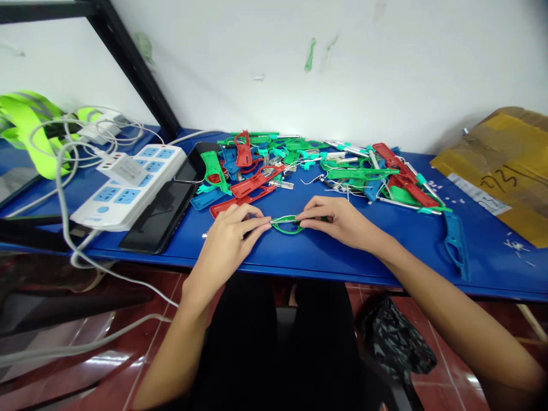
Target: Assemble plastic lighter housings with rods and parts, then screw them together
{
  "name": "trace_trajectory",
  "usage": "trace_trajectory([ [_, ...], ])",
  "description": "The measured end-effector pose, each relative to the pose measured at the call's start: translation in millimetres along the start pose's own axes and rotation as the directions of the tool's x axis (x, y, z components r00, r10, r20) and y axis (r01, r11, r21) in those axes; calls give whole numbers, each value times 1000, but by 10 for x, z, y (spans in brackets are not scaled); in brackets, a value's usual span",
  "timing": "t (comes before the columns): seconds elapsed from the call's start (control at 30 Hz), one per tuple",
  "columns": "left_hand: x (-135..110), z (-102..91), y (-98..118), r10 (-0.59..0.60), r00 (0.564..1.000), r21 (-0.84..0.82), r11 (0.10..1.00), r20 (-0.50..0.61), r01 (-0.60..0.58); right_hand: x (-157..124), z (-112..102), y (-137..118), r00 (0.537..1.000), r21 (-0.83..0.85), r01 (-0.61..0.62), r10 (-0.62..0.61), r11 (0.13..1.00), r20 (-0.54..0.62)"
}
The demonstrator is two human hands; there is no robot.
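Observation:
Between my two hands, just above the blue tabletop (325, 251), is a green plastic handle piece (291, 230) with a finger loop, a white wire and a thin metal rod along it. My left hand (233, 231) pinches its left end between thumb and fingers. The fingers of my right hand (336, 220) are closed on the other end, hiding part of it. Behind them lies a pile of red plastic handle pieces (252, 182), green handle pieces (357, 173) and metal rods with white wires.
A white power strip (128, 188) and black phones (160, 217) lie at left, with looping white cables (64, 200). One blue handle piece (456, 242) sits near the right front edge. A taped cardboard box (505, 165) stands at far right. Behind is a white wall (274, 74).

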State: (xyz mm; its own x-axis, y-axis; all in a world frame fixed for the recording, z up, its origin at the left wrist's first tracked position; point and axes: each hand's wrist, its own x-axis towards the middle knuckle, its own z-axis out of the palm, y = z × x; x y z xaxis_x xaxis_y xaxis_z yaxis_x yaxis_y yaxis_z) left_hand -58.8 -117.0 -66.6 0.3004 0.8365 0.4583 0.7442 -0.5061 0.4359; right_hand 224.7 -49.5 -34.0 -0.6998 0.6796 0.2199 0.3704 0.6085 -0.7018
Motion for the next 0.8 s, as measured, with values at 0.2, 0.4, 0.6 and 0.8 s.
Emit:
trace_trajectory([
  [0.2, -4, 8, -17, 20, 1000, 0, 1000, -15, -20, -11, 19, 8, 999, 28, -4, 5, 1000, -35],
  [0.4, 0, -3, -4, 22, 1000, 12, 1000, -11, -22, -8, 18, -23, 998, 77, -41, 44, 996, -45],
  [0.6, -2, -1, -4, 13, 1000, 8, 1000, -7, -13, -45, -79, 52, 996, 85, -82, 83, 993, -12],
  [0.8, -10, 2, -8, -13, 1000, -4, 1000, -5, 13, -114, -166, 80, 999, -75, 34, -32, 997, 23],
])
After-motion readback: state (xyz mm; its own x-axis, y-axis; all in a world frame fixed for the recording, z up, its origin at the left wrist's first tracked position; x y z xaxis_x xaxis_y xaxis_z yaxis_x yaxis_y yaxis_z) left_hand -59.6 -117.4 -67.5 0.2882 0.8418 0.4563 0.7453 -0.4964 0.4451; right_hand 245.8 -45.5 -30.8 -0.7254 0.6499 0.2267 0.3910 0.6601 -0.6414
